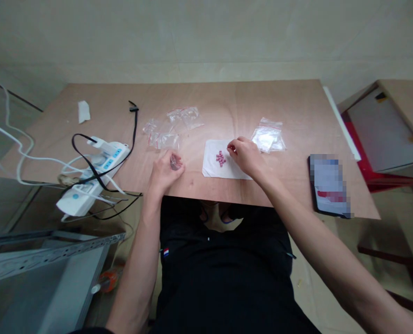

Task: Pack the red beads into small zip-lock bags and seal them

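My left hand (165,170) rests at the near side of the table, fingers curled round a small clear plastic bag (174,162). Several small pink pellets, perhaps pills (220,158), lie in a cluster on a white sheet (211,172). Over the sheet's right part is my right hand (244,153), its thumb and fingertips pinched together just right of the cluster. What sits in that pinch is too small to make out. Beyond my left hand lie several clear zip bags (185,117). A stack of zip bags (269,135) lies just past my right hand.
At the left are a white power strip (116,155) with tangled cables, a black cable (135,125) and a white paper scrap (84,112). A phone (328,185) lies near the right edge of the wooden table (227,99). A wall stands behind.
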The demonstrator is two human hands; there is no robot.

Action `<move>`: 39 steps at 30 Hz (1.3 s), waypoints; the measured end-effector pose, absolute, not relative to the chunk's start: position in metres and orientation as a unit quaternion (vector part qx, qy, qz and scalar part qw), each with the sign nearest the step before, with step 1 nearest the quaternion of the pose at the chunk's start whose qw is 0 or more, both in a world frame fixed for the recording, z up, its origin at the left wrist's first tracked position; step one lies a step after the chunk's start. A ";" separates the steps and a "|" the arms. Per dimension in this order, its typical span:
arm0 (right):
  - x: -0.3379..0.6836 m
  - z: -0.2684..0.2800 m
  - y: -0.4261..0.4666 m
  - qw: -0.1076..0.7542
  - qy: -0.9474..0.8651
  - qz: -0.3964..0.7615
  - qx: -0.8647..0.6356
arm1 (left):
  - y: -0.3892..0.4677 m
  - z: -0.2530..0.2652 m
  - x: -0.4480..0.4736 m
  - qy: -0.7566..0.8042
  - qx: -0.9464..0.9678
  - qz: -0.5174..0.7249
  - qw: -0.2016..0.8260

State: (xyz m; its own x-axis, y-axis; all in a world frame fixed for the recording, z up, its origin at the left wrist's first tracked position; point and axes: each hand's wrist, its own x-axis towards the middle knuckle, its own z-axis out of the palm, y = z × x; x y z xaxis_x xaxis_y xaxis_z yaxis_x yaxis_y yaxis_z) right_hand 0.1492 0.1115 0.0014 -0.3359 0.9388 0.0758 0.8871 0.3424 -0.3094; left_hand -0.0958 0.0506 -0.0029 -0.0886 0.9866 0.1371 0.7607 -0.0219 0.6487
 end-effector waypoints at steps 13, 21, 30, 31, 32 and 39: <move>0.165 -0.006 0.109 0.149 -0.803 0.106 -0.567 | 0.104 -0.012 0.002 0.520 0.758 0.309 0.244; 0.162 0.003 0.105 0.246 -0.782 0.170 -0.547 | 0.095 -0.012 -0.002 0.488 0.743 0.398 0.227; 0.150 0.056 0.092 0.282 -0.797 0.271 -0.461 | 0.088 -0.015 0.006 0.478 0.699 0.468 0.253; 0.150 0.057 0.093 0.266 -0.803 0.269 -0.460 | 0.089 -0.015 0.007 0.479 0.696 0.472 0.253; 0.151 0.058 0.093 0.255 -0.808 0.267 -0.459 | 0.089 -0.015 0.008 0.480 0.692 0.476 0.253; 0.150 0.064 0.086 0.240 -0.822 0.272 -0.438 | 0.090 -0.011 0.010 0.496 0.656 0.505 0.262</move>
